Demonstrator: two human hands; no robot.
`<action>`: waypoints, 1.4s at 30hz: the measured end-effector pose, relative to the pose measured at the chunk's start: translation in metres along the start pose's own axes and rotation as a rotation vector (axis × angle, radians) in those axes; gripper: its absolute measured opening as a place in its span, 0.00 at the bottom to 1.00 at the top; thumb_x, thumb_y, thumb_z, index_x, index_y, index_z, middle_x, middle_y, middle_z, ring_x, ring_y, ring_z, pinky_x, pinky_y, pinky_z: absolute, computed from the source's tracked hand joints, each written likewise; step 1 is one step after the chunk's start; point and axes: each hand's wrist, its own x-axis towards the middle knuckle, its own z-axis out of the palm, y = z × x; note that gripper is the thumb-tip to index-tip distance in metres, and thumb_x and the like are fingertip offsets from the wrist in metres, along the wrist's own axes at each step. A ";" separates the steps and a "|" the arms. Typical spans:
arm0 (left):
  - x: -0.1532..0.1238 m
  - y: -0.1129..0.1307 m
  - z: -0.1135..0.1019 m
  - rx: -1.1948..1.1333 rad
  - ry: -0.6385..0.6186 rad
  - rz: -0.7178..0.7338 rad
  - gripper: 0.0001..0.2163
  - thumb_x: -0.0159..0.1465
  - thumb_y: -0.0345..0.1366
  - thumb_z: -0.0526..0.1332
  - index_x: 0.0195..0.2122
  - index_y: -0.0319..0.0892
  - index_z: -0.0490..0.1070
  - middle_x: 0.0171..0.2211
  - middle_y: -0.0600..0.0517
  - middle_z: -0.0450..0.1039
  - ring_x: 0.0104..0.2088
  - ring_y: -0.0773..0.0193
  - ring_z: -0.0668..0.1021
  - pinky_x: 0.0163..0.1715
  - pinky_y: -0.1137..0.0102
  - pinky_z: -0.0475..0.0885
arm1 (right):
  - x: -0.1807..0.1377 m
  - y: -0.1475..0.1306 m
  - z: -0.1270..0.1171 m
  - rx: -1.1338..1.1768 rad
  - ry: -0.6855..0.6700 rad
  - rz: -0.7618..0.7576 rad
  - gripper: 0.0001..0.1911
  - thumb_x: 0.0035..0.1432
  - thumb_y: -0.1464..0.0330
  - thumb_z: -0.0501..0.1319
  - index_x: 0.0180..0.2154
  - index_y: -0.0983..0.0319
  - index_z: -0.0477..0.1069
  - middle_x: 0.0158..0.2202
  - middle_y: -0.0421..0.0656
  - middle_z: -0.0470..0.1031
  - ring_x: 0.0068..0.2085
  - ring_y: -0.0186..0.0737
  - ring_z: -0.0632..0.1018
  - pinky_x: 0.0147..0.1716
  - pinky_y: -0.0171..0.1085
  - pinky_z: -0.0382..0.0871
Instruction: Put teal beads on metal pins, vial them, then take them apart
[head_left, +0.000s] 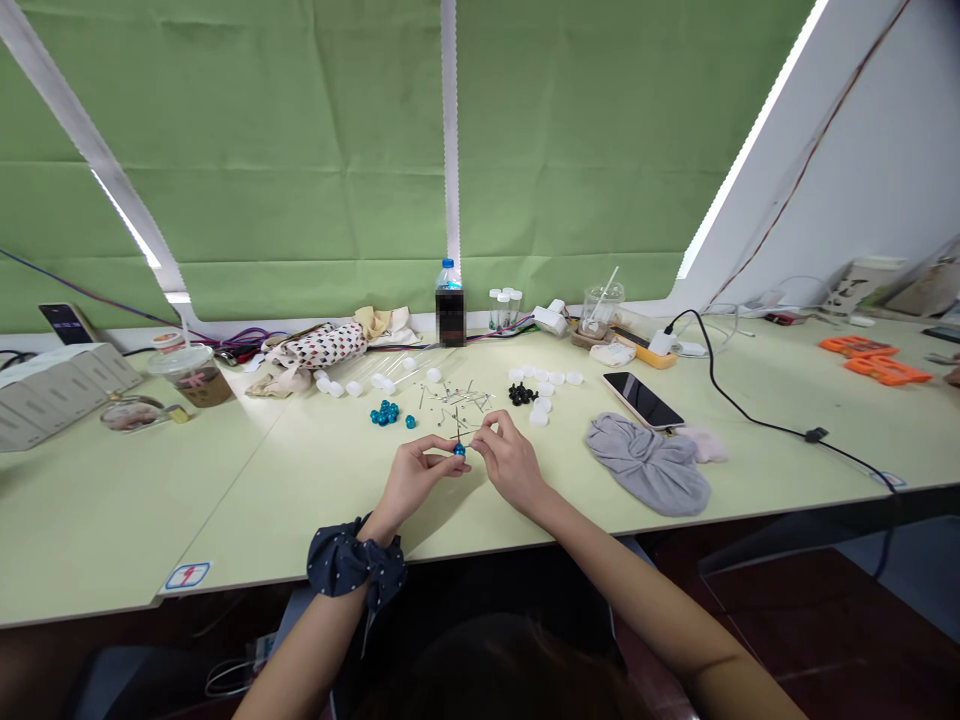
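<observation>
Between thumb and fingers, my left hand (417,475) pinches a shiny blue bead (460,452); a thin metal pin (458,424) stands up from it. Close on its right, my right hand (511,465) is closed in a pinch at a fine pin-like piece that points toward the bead. Whether that piece touches the bead is too small to tell. Beyond my hands lie a cluster of blue beads (385,412) with one loose blue bead (410,422) beside it, scattered metal pins (459,396) and a heap of small black beads (521,394).
White round caps (540,416) lie around the black beads and farther left. At right are a phone (643,400), grey cloth (646,465) and black cable (739,398). A bottle (450,310) stands behind; an iced drink cup (199,378) and white boxes (52,395) are left.
</observation>
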 end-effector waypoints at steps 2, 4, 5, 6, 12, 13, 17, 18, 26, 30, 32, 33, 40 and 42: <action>0.000 0.000 0.000 0.001 -0.003 0.000 0.16 0.51 0.42 0.68 0.35 0.36 0.70 0.27 0.48 0.78 0.33 0.53 0.81 0.40 0.59 0.76 | 0.000 0.000 0.000 -0.030 -0.015 0.004 0.12 0.64 0.69 0.50 0.31 0.62 0.68 0.39 0.45 0.66 0.28 0.33 0.68 0.25 0.33 0.59; 0.000 -0.001 0.000 0.003 -0.007 0.004 0.16 0.51 0.42 0.68 0.35 0.36 0.70 0.27 0.48 0.78 0.33 0.53 0.81 0.40 0.60 0.76 | 0.000 0.000 0.001 -0.058 -0.030 0.007 0.11 0.64 0.69 0.50 0.31 0.62 0.68 0.38 0.45 0.66 0.28 0.33 0.68 0.24 0.33 0.58; 0.000 -0.001 0.000 0.004 -0.008 0.007 0.16 0.51 0.42 0.68 0.36 0.36 0.70 0.27 0.48 0.78 0.33 0.53 0.81 0.40 0.60 0.76 | 0.000 0.000 0.001 -0.069 -0.035 0.008 0.11 0.64 0.69 0.50 0.30 0.62 0.68 0.37 0.44 0.67 0.28 0.33 0.69 0.24 0.33 0.57; 0.000 -0.001 0.000 0.005 -0.009 0.009 0.16 0.51 0.42 0.68 0.36 0.37 0.70 0.27 0.48 0.78 0.33 0.53 0.81 0.40 0.60 0.76 | 0.000 0.001 0.001 -0.078 -0.040 0.009 0.12 0.64 0.69 0.50 0.30 0.62 0.68 0.37 0.44 0.67 0.28 0.32 0.68 0.24 0.33 0.57; 0.000 0.000 0.000 0.015 -0.011 0.013 0.17 0.50 0.43 0.68 0.35 0.37 0.71 0.27 0.48 0.78 0.33 0.54 0.81 0.39 0.60 0.77 | 0.000 0.002 0.002 -0.009 -0.051 0.014 0.14 0.64 0.68 0.50 0.29 0.61 0.68 0.31 0.42 0.67 0.27 0.33 0.70 0.24 0.32 0.59; 0.000 0.000 0.000 0.015 -0.010 0.013 0.17 0.50 0.43 0.68 0.35 0.37 0.71 0.27 0.48 0.78 0.33 0.54 0.81 0.39 0.60 0.77 | 0.000 0.002 0.002 0.018 -0.046 0.015 0.14 0.64 0.68 0.50 0.28 0.61 0.68 0.29 0.42 0.67 0.28 0.33 0.70 0.25 0.32 0.60; 0.001 -0.002 -0.001 0.016 -0.002 0.015 0.16 0.51 0.42 0.68 0.36 0.36 0.71 0.27 0.48 0.78 0.33 0.54 0.81 0.39 0.61 0.77 | 0.000 0.001 0.002 0.122 -0.030 0.017 0.13 0.64 0.68 0.51 0.28 0.61 0.68 0.28 0.42 0.68 0.29 0.35 0.72 0.29 0.33 0.64; 0.001 -0.003 -0.001 0.014 0.002 0.017 0.16 0.51 0.42 0.68 0.36 0.36 0.71 0.27 0.48 0.78 0.33 0.54 0.81 0.39 0.61 0.77 | 0.000 0.002 0.001 0.147 -0.029 0.015 0.12 0.63 0.68 0.51 0.29 0.61 0.69 0.29 0.42 0.68 0.30 0.36 0.72 0.30 0.34 0.65; 0.001 -0.004 -0.001 0.000 0.025 0.023 0.16 0.50 0.42 0.68 0.36 0.37 0.71 0.28 0.48 0.78 0.33 0.54 0.81 0.39 0.61 0.77 | 0.002 0.004 -0.006 0.187 -0.055 0.002 0.07 0.61 0.71 0.52 0.32 0.60 0.67 0.31 0.42 0.68 0.30 0.35 0.71 0.30 0.34 0.65; 0.001 -0.003 -0.001 0.004 0.001 0.018 0.16 0.51 0.41 0.68 0.36 0.37 0.71 0.27 0.48 0.78 0.33 0.54 0.81 0.39 0.61 0.77 | 0.001 0.001 -0.006 0.107 -0.034 0.018 0.09 0.62 0.69 0.51 0.32 0.60 0.67 0.36 0.44 0.66 0.32 0.35 0.71 0.31 0.34 0.65; 0.001 -0.003 -0.001 0.009 -0.008 0.019 0.15 0.51 0.41 0.68 0.35 0.37 0.70 0.27 0.48 0.78 0.33 0.54 0.81 0.39 0.61 0.76 | 0.001 0.000 -0.005 0.077 -0.027 0.024 0.10 0.63 0.69 0.49 0.32 0.61 0.67 0.38 0.45 0.65 0.33 0.36 0.71 0.31 0.34 0.65; 0.001 -0.003 -0.001 0.011 -0.012 0.020 0.15 0.52 0.40 0.68 0.35 0.37 0.70 0.27 0.48 0.78 0.33 0.54 0.81 0.39 0.61 0.76 | 0.001 0.000 -0.004 0.065 -0.029 0.026 0.11 0.63 0.69 0.49 0.32 0.61 0.67 0.39 0.45 0.65 0.33 0.36 0.70 0.30 0.34 0.65; 0.000 -0.004 -0.001 0.013 -0.033 0.032 0.14 0.52 0.40 0.67 0.35 0.37 0.70 0.27 0.49 0.78 0.33 0.55 0.81 0.39 0.61 0.76 | 0.000 0.000 -0.002 -0.002 -0.029 0.025 0.12 0.64 0.68 0.49 0.30 0.61 0.66 0.39 0.45 0.65 0.31 0.35 0.70 0.26 0.33 0.61; 0.000 -0.004 -0.001 0.016 -0.036 0.033 0.13 0.53 0.39 0.66 0.35 0.37 0.70 0.27 0.50 0.78 0.33 0.55 0.81 0.39 0.62 0.76 | 0.000 0.000 -0.002 -0.018 -0.039 0.027 0.12 0.64 0.67 0.49 0.30 0.61 0.66 0.38 0.45 0.66 0.30 0.34 0.69 0.26 0.34 0.60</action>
